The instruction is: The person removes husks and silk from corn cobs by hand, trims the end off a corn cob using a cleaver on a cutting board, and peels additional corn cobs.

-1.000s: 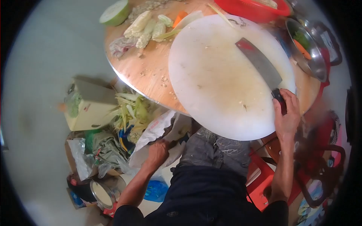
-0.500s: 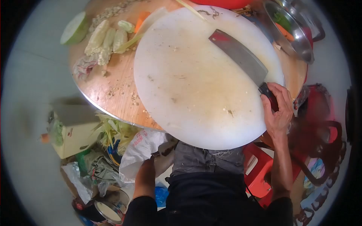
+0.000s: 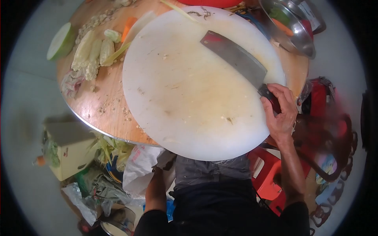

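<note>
The cleaver [image 3: 238,57] lies flat on the round white cutting board [image 3: 185,129], its blade slanting toward the far left. My right hand [image 3: 281,112] is closed around its dark handle at the board's right edge. Below the table's near edge, my left hand [image 3: 158,176] is down by the mouth of a white plastic bag [image 3: 136,167]. Its fingers are hidden in shadow, so I cannot see whether they grip anything. Small scraps dot the board.
Corn cobs [image 3: 84,53], a carrot [image 3: 128,28] and a cut green-skinned vegetable [image 3: 61,41] lie on the wooden table [image 3: 98,112]. A metal bowl [image 3: 303,43] stands at far right. A red stool [image 3: 265,173] and a cream box [image 3: 75,149] are below.
The view has shifted, so the table and board appear further left. My right hand still holds the cleaver in the same place on the board. My left hand stays by the bag.
</note>
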Action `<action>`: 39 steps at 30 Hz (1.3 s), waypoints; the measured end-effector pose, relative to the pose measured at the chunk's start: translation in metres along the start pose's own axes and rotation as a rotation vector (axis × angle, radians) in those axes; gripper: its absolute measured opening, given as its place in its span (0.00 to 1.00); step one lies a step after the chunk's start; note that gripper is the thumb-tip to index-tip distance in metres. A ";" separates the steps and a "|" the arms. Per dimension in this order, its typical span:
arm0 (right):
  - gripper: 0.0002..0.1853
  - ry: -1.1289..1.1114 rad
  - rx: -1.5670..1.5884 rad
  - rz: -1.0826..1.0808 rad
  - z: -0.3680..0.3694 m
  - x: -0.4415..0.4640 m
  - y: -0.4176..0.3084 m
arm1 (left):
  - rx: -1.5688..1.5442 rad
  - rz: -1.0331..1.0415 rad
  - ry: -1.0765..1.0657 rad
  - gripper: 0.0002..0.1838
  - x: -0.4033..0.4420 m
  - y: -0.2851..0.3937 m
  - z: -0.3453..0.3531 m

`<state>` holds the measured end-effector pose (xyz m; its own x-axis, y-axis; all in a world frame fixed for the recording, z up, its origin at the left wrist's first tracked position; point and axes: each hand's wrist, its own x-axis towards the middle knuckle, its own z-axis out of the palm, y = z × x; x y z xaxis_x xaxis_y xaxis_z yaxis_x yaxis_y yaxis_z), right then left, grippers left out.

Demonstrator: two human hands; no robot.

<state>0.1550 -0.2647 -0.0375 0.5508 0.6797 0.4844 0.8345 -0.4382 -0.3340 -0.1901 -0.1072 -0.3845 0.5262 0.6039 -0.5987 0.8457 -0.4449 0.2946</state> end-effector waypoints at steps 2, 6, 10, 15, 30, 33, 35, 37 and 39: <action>0.16 0.007 -0.010 -0.006 0.000 0.000 -0.001 | -0.001 0.002 -0.004 0.18 0.000 0.002 0.003; 0.16 0.027 0.024 0.013 0.001 -0.001 0.001 | 0.000 0.010 -0.006 0.18 0.002 0.010 0.010; 0.16 0.039 0.030 -0.013 0.000 0.000 0.000 | -0.006 0.025 -0.009 0.19 0.002 0.013 0.010; 0.16 0.059 0.049 -0.012 -0.001 0.001 -0.001 | -0.025 0.047 0.014 0.19 -0.002 0.007 -0.001; 0.19 0.073 0.129 -0.009 -0.009 -0.006 0.001 | 0.242 -0.012 -0.077 0.25 -0.108 -0.150 -0.117; 0.21 0.066 0.163 -0.029 -0.014 -0.004 -0.006 | 0.286 -0.103 -0.104 0.26 -0.173 -0.132 -0.183; 0.23 0.163 0.094 -0.128 -0.017 -0.006 -0.014 | 0.148 -0.158 -0.067 0.24 -0.229 -0.093 -0.245; 0.24 0.157 0.171 -0.181 -0.025 -0.006 -0.030 | -0.059 -0.210 -0.009 0.20 -0.274 -0.059 -0.302; 0.25 0.125 0.295 -0.221 -0.030 -0.011 -0.049 | -0.153 -0.198 0.045 0.18 -0.310 -0.055 -0.331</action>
<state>0.1090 -0.2684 -0.0023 0.3712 0.6539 0.6593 0.9031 -0.0892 -0.4201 -0.3704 -0.0512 0.0312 0.3499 0.6995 -0.6231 0.9343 -0.2120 0.2866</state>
